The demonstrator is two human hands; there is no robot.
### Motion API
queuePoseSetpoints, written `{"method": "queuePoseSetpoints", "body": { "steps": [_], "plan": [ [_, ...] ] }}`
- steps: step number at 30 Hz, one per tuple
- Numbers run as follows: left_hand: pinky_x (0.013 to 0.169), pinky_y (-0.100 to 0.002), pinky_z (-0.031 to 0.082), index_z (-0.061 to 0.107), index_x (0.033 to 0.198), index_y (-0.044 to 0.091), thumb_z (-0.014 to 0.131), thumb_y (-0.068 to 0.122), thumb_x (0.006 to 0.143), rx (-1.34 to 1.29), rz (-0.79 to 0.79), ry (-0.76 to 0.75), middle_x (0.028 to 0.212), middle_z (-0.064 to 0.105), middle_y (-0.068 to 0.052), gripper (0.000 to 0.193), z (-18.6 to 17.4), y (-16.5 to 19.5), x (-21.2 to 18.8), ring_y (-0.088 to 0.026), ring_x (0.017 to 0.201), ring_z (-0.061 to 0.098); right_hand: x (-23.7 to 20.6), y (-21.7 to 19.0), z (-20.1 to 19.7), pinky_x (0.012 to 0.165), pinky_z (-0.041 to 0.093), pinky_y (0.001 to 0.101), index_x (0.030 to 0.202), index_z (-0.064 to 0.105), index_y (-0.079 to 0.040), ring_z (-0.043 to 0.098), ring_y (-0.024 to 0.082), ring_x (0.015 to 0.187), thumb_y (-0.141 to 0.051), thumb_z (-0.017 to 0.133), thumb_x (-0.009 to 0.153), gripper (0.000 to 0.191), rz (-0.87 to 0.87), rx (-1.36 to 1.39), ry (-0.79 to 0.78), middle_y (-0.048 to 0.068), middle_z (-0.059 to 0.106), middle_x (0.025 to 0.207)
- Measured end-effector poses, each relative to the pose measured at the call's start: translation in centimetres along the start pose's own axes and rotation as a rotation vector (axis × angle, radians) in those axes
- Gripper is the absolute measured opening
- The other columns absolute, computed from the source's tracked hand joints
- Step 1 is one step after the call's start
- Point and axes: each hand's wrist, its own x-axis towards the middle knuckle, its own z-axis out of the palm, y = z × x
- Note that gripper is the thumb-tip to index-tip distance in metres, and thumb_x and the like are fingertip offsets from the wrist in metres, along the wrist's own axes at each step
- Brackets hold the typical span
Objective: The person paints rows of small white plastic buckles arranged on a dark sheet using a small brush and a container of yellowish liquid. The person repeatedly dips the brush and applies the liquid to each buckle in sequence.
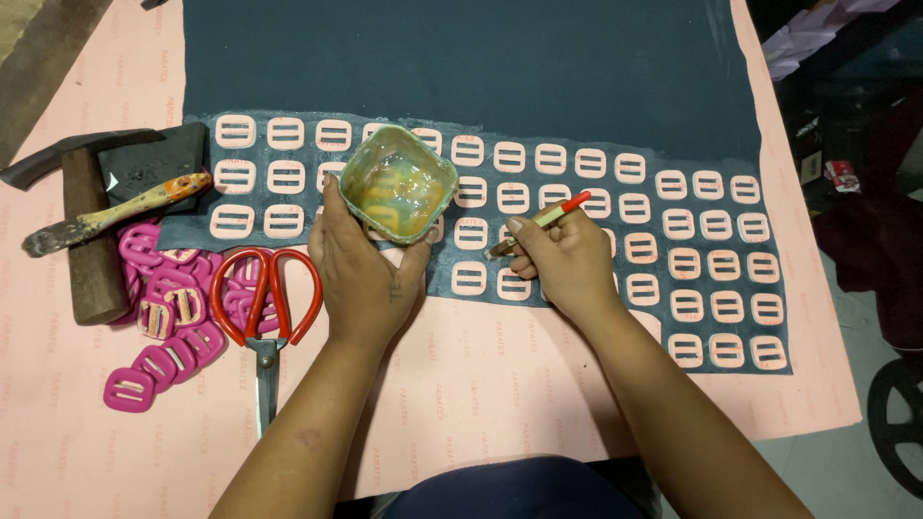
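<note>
Holding square bowl [398, 183] of yellowish glue, left hand [363, 274], brush [538, 225] in right hand [562, 261]

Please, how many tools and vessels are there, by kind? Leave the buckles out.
hammer: 1
scissors: 1
brushes: 2, one on the hammer, one in the right hand
bowl, in the left hand: 1
Total: 5

Your view is evenly and brightly lit from above, with soft, short shadows under your forearms on the pink tabletop [481, 384]. A faint sheen sits inside the bowl [398, 183]. Focus is sharp centrally; the right edge falls dark and murky.
</note>
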Motion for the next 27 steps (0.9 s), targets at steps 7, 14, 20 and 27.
{"method": "queuePoseSetpoints", "body": {
  "steps": [7,14,20,27],
  "plan": [
    [0.125,-0.056,0.022,0.014,0.157,-0.009,0.081,0.035,0.090,-0.043,-0.027,-0.024,0.143,0.053,-0.028,0.104,-0.1,0.1,0.0,-0.037,0.138,0.050,-0.5,0.0,-3.2,0.058,0.055,0.0260,0.091,0.070,0.000,0.070,0.013,0.065,-0.021,0.068,0.097,0.021,-0.070,-0.220,0.106,0.011,0.075,0.077],
    [0.121,-0.054,0.024,0.016,0.155,-0.009,0.082,0.039,0.090,-0.021,-0.025,-0.001,0.138,0.056,-0.028,0.105,-0.2,0.3,0.0,-0.042,0.136,0.048,-1.6,1.2,-3.5,0.076,0.059,0.0233,0.100,0.067,-0.001,0.074,0.010,0.085,-0.017,0.067,0.097,0.016,-0.305,-0.108,0.071,0.006,0.078,0.091],
    [0.123,-0.053,0.022,0.016,0.155,-0.009,0.082,0.039,0.090,-0.002,-0.009,0.004,0.139,0.054,-0.030,0.105,-0.4,0.4,-0.2,-0.041,0.136,0.050,-2.2,2.0,-4.0,0.066,0.056,0.0269,0.101,0.073,-0.005,0.072,0.012,0.076,-0.016,0.073,0.092,0.015,-0.325,-0.295,0.022,0.005,0.077,0.088],
    [0.124,-0.055,0.019,0.016,0.155,-0.009,0.081,0.039,0.089,-0.002,-0.026,-0.021,0.137,0.056,-0.029,0.105,-0.4,0.4,-0.2,-0.037,0.131,0.055,-1.8,1.6,-3.6,0.062,0.054,0.0258,0.100,0.074,-0.005,0.069,0.010,0.072,-0.017,0.074,0.092,0.014,-0.376,-0.303,-0.069,0.004,0.075,0.088]
  ]
}}
